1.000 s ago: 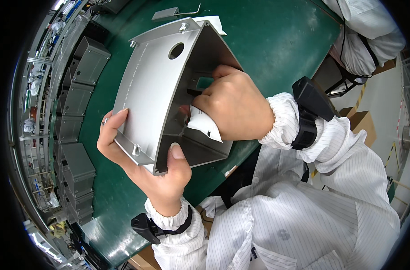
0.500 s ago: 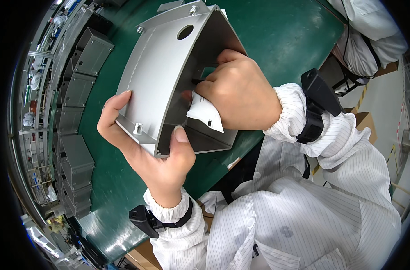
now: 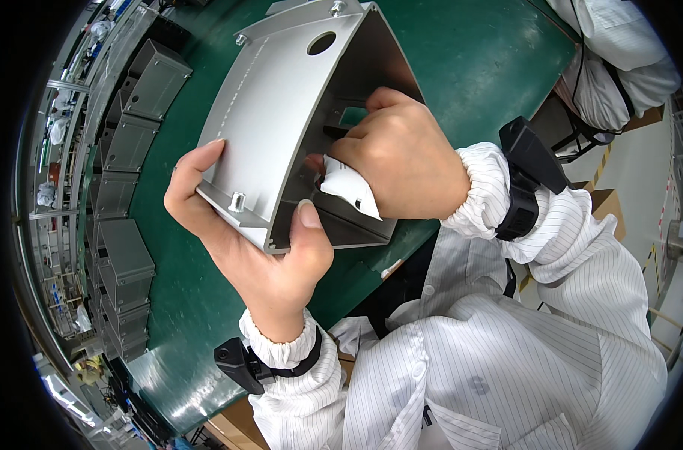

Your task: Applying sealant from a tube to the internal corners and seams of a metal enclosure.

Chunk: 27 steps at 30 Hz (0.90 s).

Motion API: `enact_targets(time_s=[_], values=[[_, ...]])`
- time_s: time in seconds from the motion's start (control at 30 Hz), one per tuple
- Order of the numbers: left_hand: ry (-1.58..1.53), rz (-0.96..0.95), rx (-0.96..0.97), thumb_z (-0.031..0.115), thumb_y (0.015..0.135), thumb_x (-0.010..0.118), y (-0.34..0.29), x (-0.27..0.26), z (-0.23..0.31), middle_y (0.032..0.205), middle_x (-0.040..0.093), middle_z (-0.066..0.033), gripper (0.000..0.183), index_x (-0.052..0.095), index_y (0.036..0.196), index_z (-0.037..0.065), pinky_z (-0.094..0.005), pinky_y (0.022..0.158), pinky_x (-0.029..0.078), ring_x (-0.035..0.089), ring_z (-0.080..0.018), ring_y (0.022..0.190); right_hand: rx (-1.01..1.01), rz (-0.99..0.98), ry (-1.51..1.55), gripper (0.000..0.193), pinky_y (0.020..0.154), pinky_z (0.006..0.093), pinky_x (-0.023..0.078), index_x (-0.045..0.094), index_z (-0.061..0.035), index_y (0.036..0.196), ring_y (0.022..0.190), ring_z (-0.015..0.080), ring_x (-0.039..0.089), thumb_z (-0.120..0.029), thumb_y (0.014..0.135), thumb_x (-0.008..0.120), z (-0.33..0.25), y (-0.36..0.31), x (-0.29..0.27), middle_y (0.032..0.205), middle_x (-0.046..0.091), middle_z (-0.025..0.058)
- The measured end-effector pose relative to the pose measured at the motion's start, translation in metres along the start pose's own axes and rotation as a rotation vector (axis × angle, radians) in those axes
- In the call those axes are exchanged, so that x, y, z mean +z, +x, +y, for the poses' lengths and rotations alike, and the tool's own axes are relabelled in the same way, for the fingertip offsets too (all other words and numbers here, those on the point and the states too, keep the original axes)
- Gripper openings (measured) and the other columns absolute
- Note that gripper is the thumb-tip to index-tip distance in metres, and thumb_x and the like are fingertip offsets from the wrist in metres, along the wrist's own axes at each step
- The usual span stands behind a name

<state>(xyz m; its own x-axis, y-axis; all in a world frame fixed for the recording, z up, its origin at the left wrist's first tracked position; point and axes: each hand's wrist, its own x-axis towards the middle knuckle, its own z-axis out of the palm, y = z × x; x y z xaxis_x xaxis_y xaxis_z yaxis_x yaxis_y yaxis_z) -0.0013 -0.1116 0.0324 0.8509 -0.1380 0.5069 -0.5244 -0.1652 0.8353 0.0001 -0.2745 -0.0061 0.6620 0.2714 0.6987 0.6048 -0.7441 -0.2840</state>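
A grey sheet-metal enclosure (image 3: 263,97), open on the side toward me, is tilted above the green table. My left hand (image 3: 263,262) grips its lower corner, fingers on the outer face and thumb at the open edge. Inside the opening, my right hand (image 3: 409,161) is closed with its fingers curled. A small white packet-like piece (image 3: 349,187) sticks out from under those fingers; its exact kind is unclear. Something dark shows by the knuckles, too hidden to name. The enclosure has a round hole (image 3: 321,43) and metal studs (image 3: 238,201) along its flanges.
Several similar grey enclosures (image 3: 127,259) stand in a row along the left side of the green table (image 3: 476,67). Shelving with small items (image 3: 60,150) lies beyond them. A person in white clothing (image 3: 627,45) is at the upper right, with a cardboard box (image 3: 610,210) below.
The enclosure has shifted slightly to the right and tilted a little in my left hand. My right hand, still inside with the white piece, has moved slightly right and down.
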Motion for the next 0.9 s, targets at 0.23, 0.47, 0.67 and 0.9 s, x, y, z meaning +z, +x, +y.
enact_targets(time_s=[0.23,0.47,0.67,0.9], values=[[0.059,-0.013,0.041,0.018,0.069,0.066,0.001,-0.004,-0.006,0.114,0.042,-0.0133,0.071,0.032,0.129,0.003,-0.0358,0.092,0.042,0.05,-0.0235,0.101,-0.027,-0.005,-0.061,0.023,0.063,0.0322,0.044,0.067,-0.0063,0.059,0.047,0.0228,0.057,-0.022,0.076,0.072,0.004,0.003,-0.004,0.052,0.059,0.0076],[0.113,-0.01,0.038,0.019,0.071,0.067,0.003,-0.004,-0.003,0.115,0.043,-0.0135,0.068,0.033,0.128,0.003,-0.0349,0.091,0.043,0.051,-0.0226,0.1,-0.051,0.047,-0.106,0.018,0.064,0.0319,0.044,0.067,-0.007,0.06,0.049,0.023,0.057,-0.02,0.072,0.072,0.006,0.006,-0.005,0.053,0.059,0.0071],[0.041,-0.011,-0.024,0.01,0.069,0.063,0.005,-0.005,0.0,0.111,0.046,-0.0129,0.064,0.036,0.127,0.005,-0.0329,0.092,0.044,0.051,-0.0204,0.099,-0.047,-0.041,-0.194,0.015,0.066,0.0319,0.045,0.068,-0.0082,0.064,0.054,0.0221,0.059,-0.02,0.072,0.071,0.006,0.007,-0.01,0.059,0.063,0.0067],[0.074,-0.004,-0.002,0.012,0.067,0.065,0.009,-0.007,-0.004,0.111,0.045,-0.0117,0.063,0.04,0.124,0.005,-0.034,0.092,0.042,0.05,-0.021,0.099,0.042,-0.166,-0.269,0.013,0.064,0.0348,0.048,0.069,-0.0081,0.072,0.06,0.0253,0.062,-0.02,0.072,0.073,0.002,0.013,-0.015,0.066,0.066,0.0073]])
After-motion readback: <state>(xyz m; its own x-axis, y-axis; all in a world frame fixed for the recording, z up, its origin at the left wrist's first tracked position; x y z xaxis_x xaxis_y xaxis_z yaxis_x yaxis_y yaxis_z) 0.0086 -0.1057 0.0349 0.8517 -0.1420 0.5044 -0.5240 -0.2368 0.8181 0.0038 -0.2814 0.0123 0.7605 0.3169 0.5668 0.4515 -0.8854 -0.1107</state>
